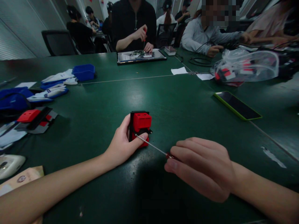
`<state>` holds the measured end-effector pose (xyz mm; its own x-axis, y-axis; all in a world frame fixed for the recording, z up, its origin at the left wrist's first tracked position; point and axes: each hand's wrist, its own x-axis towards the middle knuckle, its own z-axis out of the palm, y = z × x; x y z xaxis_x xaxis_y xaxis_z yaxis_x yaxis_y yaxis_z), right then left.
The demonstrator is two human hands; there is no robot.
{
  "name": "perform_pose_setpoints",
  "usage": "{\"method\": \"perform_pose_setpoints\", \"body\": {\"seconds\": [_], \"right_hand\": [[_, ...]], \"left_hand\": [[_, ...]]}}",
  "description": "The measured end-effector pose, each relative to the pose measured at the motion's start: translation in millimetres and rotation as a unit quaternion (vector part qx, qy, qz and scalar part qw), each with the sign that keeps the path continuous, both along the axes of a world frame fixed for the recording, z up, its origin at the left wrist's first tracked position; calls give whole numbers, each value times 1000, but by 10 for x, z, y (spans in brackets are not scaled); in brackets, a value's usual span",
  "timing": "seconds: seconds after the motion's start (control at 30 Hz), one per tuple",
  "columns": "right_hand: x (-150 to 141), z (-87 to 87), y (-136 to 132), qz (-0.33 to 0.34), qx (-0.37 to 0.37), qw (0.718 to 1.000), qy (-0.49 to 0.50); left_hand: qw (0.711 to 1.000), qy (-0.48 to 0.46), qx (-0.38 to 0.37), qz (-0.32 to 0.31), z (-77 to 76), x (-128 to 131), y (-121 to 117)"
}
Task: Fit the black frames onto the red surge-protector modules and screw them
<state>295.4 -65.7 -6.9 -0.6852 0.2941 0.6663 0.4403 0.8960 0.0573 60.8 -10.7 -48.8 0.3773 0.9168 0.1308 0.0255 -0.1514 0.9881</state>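
A small red and black plastic block (pixel 140 122) stands on the green table (pixel 177 105), a little in front of me. My left hand (pixel 122 143) is wrapped round its left and lower side, thumb at the back, a finger across the front. My right hand (pixel 201 166) is closed on the red handle of a thin screwdriver (pixel 151 145). The metal shaft runs up and left, and its tip meets the block's lower front by my left fingertip.
A green-cased phone (pixel 237 105) lies at right. A clear bag of red parts (pixel 245 66) sits at back right. At left are another red and black part (pixel 32 116), gloves (pixel 54 85) and a blue bin (pixel 83 71). Several people work across the table.
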Motion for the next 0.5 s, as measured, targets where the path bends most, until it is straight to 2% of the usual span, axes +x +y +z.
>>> {"method": "perform_pose_setpoints", "body": {"seconds": [0.17,0.4,0.5], "right_hand": [[36,-13,-2,6,14,1000,-16],[9,-18,-5,2,-17,1000,-15],[3,-47,-5,8,-8,1000,-4]], "left_hand": [[1000,0,3,-10,-13,2,-5],[1000,10,7,-6,-13,1,4],[1000,20,12,-3,-13,-9,7]]}}
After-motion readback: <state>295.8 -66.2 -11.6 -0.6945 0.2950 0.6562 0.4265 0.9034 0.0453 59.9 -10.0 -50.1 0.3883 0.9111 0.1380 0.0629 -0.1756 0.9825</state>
